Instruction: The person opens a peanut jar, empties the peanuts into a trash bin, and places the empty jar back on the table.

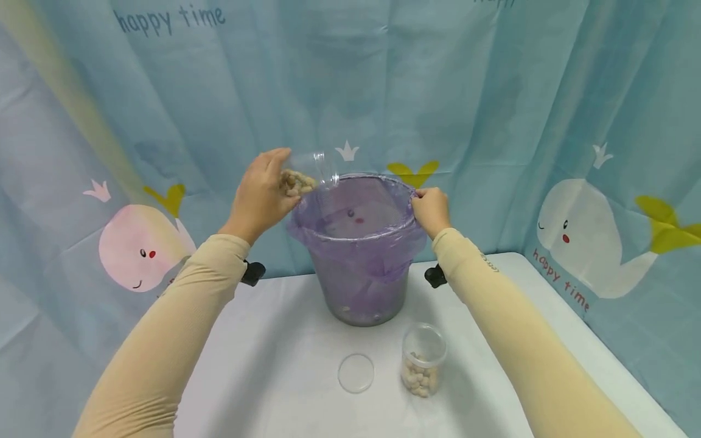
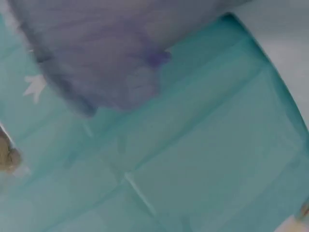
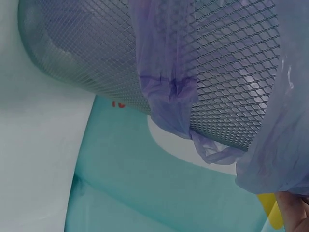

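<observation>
My left hand [image 1: 263,191] grips a clear plastic jar [image 1: 314,164], tilted on its side with its mouth toward the bin's left rim. Beige lumpy pieces [image 1: 296,182], like small nuts, lie inside it; their exact kind is unclear. In the left wrist view only a bit of these brown pieces [image 2: 8,154] shows. A mesh wastebasket [image 3: 231,63] stands lined with a thin purple plastic bag [image 1: 378,252] folded over its rim. On the right rim, my right hand [image 1: 432,210] pinches the bag's edge; in the right wrist view its fingers [image 3: 292,210] appear at the corner.
On the white table [image 1: 285,365], a second clear jar [image 1: 424,350] stands lidless in front of the bin, partly filled with the same pieces. Beside it lies a round clear lid [image 1: 356,373]. A blue curtain [image 1: 350,91] with whale prints hangs close behind the bin.
</observation>
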`<action>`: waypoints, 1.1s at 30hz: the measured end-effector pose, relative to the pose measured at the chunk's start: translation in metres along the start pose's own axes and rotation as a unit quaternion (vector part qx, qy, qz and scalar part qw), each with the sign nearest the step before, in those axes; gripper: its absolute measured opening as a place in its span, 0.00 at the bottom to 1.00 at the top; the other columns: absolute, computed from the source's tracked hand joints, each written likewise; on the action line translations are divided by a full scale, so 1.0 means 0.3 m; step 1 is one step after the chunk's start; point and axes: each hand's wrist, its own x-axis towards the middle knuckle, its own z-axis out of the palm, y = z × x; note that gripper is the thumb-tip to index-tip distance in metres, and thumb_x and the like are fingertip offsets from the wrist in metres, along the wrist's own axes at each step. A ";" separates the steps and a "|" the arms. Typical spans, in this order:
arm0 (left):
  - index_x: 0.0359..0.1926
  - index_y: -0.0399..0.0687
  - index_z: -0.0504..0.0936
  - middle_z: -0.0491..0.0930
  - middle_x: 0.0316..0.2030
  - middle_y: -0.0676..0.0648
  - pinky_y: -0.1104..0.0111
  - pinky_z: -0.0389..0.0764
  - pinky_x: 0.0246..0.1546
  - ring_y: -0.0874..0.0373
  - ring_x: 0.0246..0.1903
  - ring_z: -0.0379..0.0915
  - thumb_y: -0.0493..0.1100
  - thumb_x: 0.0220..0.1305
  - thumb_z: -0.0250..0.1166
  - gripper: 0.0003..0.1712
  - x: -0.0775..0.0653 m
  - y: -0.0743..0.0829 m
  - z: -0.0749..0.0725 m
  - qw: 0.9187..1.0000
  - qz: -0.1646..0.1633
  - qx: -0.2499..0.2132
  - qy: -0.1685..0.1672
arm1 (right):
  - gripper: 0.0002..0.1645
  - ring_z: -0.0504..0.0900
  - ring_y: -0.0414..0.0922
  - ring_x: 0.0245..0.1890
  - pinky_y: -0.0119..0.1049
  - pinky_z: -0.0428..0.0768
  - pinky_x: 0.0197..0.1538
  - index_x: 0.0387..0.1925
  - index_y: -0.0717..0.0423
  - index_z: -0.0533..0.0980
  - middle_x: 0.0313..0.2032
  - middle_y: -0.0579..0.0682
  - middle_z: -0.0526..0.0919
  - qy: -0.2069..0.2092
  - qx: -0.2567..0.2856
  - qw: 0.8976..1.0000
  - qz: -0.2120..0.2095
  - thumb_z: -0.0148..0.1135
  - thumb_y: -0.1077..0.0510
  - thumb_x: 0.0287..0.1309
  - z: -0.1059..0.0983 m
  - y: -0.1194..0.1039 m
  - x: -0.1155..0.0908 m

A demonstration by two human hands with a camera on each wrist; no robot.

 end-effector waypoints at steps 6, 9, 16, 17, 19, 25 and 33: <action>0.65 0.29 0.68 0.72 0.63 0.30 0.47 0.68 0.71 0.34 0.64 0.67 0.30 0.47 0.75 0.43 -0.028 -0.020 0.016 0.999 0.019 0.021 -0.032 | 0.24 0.59 0.36 0.11 0.27 0.61 0.18 0.62 0.63 0.74 0.51 0.65 0.85 -0.007 0.009 1.000 0.009 0.47 0.63 0.68 0.008 -0.009 0.007; 0.66 0.30 0.67 0.72 0.63 0.30 0.47 0.66 0.72 0.34 0.64 0.67 0.31 0.48 0.75 0.43 -0.033 -0.023 0.011 1.000 0.020 0.014 -0.020 | 0.23 0.60 0.36 0.10 0.27 0.62 0.19 0.62 0.64 0.74 0.54 0.64 0.83 -0.008 0.013 1.000 0.010 0.47 0.63 0.69 0.009 -0.009 0.008; 0.65 0.30 0.67 0.72 0.62 0.30 0.48 0.67 0.71 0.35 0.63 0.68 0.30 0.48 0.73 0.42 -0.025 -0.023 -0.015 1.000 0.006 0.022 0.014 | 0.23 0.60 0.36 0.12 0.27 0.62 0.20 0.60 0.65 0.76 0.44 0.65 0.86 0.003 0.011 1.000 -0.003 0.48 0.65 0.67 0.006 -0.001 0.005; 0.64 0.29 0.68 0.72 0.62 0.30 0.48 0.68 0.70 0.35 0.62 0.68 0.29 0.49 0.72 0.40 -0.026 -0.023 -0.012 1.000 0.011 0.021 0.004 | 0.22 0.59 0.37 0.12 0.27 0.61 0.19 0.58 0.66 0.77 0.39 0.65 0.85 0.005 0.008 1.000 -0.003 0.48 0.65 0.66 0.005 0.002 0.005; 0.64 0.29 0.68 0.73 0.62 0.30 0.47 0.70 0.69 0.34 0.62 0.69 0.30 0.49 0.72 0.40 -0.029 -0.020 -0.005 1.000 0.016 0.019 -0.011 | 0.22 0.60 0.37 0.12 0.28 0.61 0.19 0.57 0.65 0.78 0.35 0.64 0.84 0.006 0.004 1.000 0.000 0.48 0.65 0.66 0.003 0.005 0.006; 0.65 0.30 0.67 0.72 0.63 0.31 0.49 0.66 0.73 0.34 0.63 0.69 0.30 0.50 0.72 0.40 -0.020 -0.024 -0.018 0.999 0.007 0.027 0.025 | 0.24 0.61 0.36 0.12 0.27 0.62 0.18 0.62 0.65 0.74 0.44 0.65 0.85 -0.008 0.008 1.000 0.003 0.47 0.64 0.68 -0.002 0.002 0.010; 0.67 0.29 0.65 0.70 0.64 0.30 0.47 0.65 0.72 0.34 0.66 0.65 0.33 0.49 0.76 0.45 -0.024 -0.025 -0.020 0.997 0.012 0.047 -0.064 | 0.21 0.59 0.37 0.12 0.27 0.61 0.19 0.56 0.67 0.79 0.20 0.52 0.74 -0.004 -0.003 1.000 -0.006 0.47 0.66 0.67 -0.003 0.002 0.010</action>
